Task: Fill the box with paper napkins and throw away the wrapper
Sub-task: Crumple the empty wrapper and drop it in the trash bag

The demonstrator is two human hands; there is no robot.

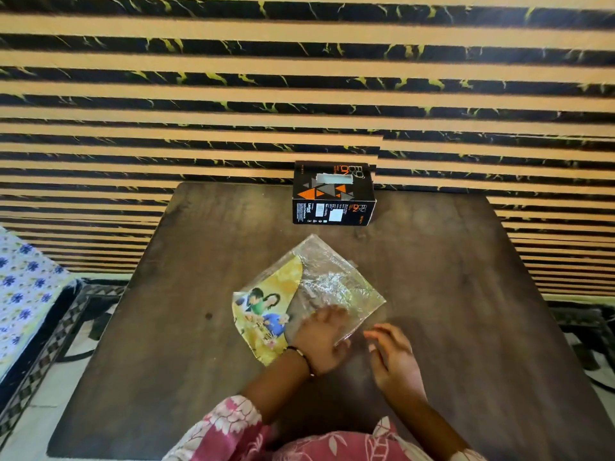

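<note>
Head view. The napkin pack (312, 294), still sealed in its clear crinkled wrapper with a yellow printed panel along its left side, lies flat and turned cornerwise near the middle of the dark wooden table (186, 294). My left hand (321, 341) rests palm down on the pack's near corner, fingers spread flat over the plastic and closed around nothing; a dark thread bracelet (304, 359) circles that wrist. My right hand (392, 356) is just beside the pack's near-right edge, open and empty, fingers loosely extended toward the wrapper; whether the fingertips touch the plastic I cannot tell. The black box (332, 194) with orange and grey triangles stands at the far edge of the table, well apart from the pack, a slot visible in its top face. My pink floral sleeves (226, 427) fill the lower edge. Behind the table, a striped tan-and-black wall (299, 78); at left, a blue-flowered cloth (23, 287).
</note>
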